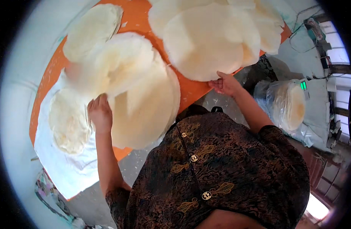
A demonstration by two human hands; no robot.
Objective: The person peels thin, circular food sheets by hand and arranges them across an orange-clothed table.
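My left hand (100, 113) is closed in a pinch on the near edge of a thin, pale round flatbread (120, 63). That sheet's left side is blurred, and it lies over a larger stack of flatbreads (145, 110) in the middle. On the right, my right hand (225, 84) is at the near edge of another flatbread stack (206, 42). Its thumb is apart from the fingers and reaches over the rim, touching it. Left of my left hand, a smaller flatbread pile (69, 122) lies on a white cloth (80, 168).
The orange tabletop (190, 91) shows between the stacks. Another flatbread pile (92, 32) is at the far left. To the right, plastic-wrapped flatbreads (292, 107) sit beside a green-lit display (303, 86). Cables (297, 42) hang along the right wall.
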